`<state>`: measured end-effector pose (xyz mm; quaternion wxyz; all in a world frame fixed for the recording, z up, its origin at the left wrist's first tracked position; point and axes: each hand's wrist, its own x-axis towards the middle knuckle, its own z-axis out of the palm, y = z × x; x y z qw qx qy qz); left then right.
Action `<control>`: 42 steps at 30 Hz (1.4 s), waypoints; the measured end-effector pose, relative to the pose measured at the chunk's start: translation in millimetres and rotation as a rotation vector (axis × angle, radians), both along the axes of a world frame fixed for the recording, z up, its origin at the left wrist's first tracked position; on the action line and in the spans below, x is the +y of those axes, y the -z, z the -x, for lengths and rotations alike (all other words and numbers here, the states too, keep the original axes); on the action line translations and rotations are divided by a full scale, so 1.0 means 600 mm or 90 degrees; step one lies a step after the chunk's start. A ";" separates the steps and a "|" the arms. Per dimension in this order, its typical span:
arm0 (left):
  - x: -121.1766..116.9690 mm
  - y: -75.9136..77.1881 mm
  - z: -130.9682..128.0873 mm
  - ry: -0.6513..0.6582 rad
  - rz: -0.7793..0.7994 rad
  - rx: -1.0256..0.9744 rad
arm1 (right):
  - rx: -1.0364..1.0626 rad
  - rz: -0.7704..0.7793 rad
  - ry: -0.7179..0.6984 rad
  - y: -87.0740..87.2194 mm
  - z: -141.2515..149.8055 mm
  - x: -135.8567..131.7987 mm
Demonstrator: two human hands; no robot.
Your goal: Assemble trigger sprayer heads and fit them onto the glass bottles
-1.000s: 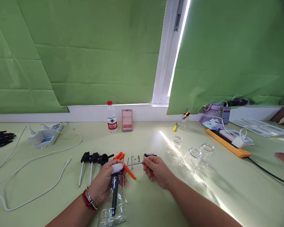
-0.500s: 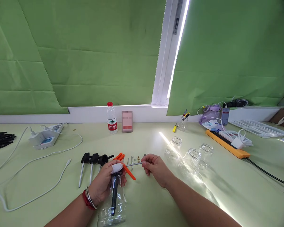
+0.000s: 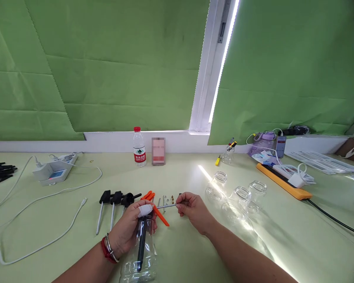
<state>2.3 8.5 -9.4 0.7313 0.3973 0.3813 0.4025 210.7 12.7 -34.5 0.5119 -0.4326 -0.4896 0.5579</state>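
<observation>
- Neck of clear bottle: mostly hidden by left hand; base cut off at near edge.
- Metal rod: left end hidden at left hand, right end covered by fingers of right hand.
- Rightmost black nozzle: rod partly behind left hand.
- Brass-coloured bits, far of rod: too small to identify.
- Pink panel, far side: face pixelated, unreadable.
- Black bundle: cut off at left edge.
- Black cable: runs out at right edge.

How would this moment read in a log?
left hand: holds clear bottle; right hand: pinches metal rod; orange lever: between hands
</observation>
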 end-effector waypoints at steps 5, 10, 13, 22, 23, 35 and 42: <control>0.001 0.002 0.004 0.006 -0.001 -0.021 | -0.058 -0.071 0.015 0.000 0.000 -0.002; -0.001 -0.005 0.003 0.002 0.026 -0.033 | -0.093 -0.147 0.042 -0.003 0.002 -0.005; 0.001 -0.007 0.002 -0.007 0.069 -0.039 | -0.137 -0.197 0.062 -0.003 0.001 -0.006; 0.004 -0.003 0.006 0.003 0.129 -0.038 | -0.218 -0.281 0.087 -0.002 -0.004 -0.010; 0.004 -0.004 0.006 0.003 0.131 -0.039 | -0.213 -0.272 0.086 -0.001 -0.004 -0.009; 0.006 0.007 0.007 0.008 0.129 -0.063 | -0.093 -0.127 0.029 -0.003 -0.003 -0.009; -0.003 -0.007 0.000 -0.026 0.036 -0.038 | -0.092 0.008 -0.004 -0.003 -0.004 -0.006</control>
